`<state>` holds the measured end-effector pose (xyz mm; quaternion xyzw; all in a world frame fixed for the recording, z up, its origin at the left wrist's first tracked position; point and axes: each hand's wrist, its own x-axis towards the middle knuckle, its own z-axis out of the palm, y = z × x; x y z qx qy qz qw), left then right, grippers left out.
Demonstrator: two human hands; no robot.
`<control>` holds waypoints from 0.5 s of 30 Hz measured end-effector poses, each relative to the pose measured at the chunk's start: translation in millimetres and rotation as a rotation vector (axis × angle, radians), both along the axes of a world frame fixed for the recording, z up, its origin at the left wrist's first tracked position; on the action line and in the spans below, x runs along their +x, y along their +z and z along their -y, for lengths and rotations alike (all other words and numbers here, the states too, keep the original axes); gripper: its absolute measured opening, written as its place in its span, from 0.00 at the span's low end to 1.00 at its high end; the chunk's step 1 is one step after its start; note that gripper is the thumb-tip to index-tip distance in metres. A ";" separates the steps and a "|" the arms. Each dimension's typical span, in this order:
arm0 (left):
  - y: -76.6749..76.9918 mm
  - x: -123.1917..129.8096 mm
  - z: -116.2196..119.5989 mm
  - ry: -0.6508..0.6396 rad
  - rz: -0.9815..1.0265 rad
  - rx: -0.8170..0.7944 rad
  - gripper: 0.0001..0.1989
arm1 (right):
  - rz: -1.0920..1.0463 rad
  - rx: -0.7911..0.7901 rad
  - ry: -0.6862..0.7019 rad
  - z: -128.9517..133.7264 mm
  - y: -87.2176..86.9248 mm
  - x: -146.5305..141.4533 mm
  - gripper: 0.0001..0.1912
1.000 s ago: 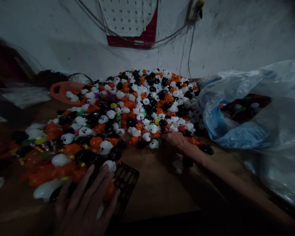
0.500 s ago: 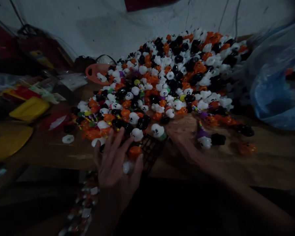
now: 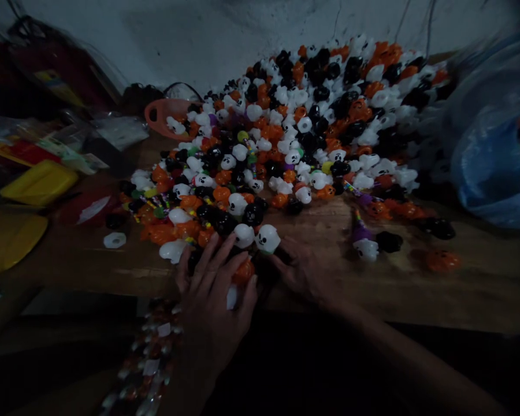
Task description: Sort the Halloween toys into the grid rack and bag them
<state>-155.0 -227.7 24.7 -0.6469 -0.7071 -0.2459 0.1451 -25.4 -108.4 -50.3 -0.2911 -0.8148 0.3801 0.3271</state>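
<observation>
My left hand (image 3: 216,289) lies over the near edge of the wooden table, its fingers spread over an orange piece (image 3: 243,271) and a small white piece (image 3: 231,297) between thumb and forefinger. My right hand (image 3: 301,271) is just to the right, its fingers curled toward a white skull-faced piece (image 3: 267,238); its fingertips are dark, and what they hold is hidden. A round white piece (image 3: 244,236) touches the skull-faced one on the left. Behind both hands rises a large pile of white, black and orange figures (image 3: 281,138).
An orange basket (image 3: 153,118) stands at the back left. Yellow trays (image 3: 39,182) and plastic bags lie on the left. At the right is a blue-tinted clear bag (image 3: 494,173). A purple-and-white figure (image 3: 363,240) lies on the table (image 3: 320,228). Packed strips hang below the edge.
My right hand has moved left and nearer my left hand. The skull-faced piece has shifted left against the round white piece, and the black grid beneath is now hidden. The view has shifted slightly.
</observation>
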 end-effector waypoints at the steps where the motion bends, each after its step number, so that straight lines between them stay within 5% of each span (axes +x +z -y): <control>1: -0.5 0.4 0.0 -0.002 0.001 0.001 0.15 | 0.008 0.018 0.000 0.2 -2.6 0.1 0.05; 10: 8.9 2.7 6.9 -0.017 0.094 0.117 0.27 | 0.004 0.117 -0.010 3.6 -12.1 -0.3 0.07; 15: 30.1 0.1 -1.8 -0.035 0.047 -0.023 0.28 | 0.026 0.087 0.048 2.9 -0.4 -2.0 0.08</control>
